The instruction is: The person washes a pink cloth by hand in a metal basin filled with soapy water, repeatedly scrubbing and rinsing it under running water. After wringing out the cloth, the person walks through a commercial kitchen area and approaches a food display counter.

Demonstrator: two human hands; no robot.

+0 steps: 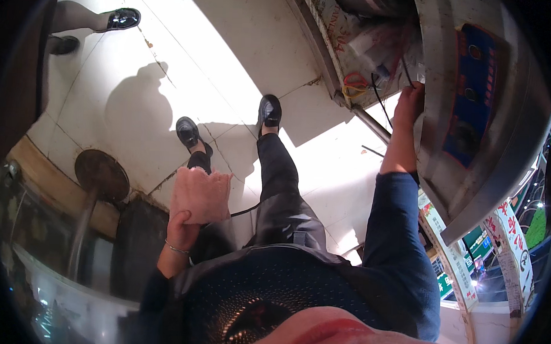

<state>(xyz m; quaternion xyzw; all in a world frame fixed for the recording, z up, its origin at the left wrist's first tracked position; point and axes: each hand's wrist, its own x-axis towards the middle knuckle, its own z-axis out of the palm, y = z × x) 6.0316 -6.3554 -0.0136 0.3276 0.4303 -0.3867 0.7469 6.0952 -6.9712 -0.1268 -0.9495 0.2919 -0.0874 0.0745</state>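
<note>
My left hand (181,230) is closed on a folded pink cloth (200,196), held in front of my left leg. A dark cord (245,211) runs from beside the cloth toward my legs. Reaching out to the right, my right hand (408,105) is at the edge of a large metal appliance (440,126) with a blue control panel (472,94). Its fingers are partly hidden by the appliance. A thin black cord (407,72) meets this hand; whether the fingers grip it does not show.
Beside the appliance, a shelf holds clear plastic bags (380,45) and scissors with orange handles (355,84). A round metal base with a post (101,177) stands at the left. Another person's shoe (123,19) is on the tiled floor (188,66) at upper left.
</note>
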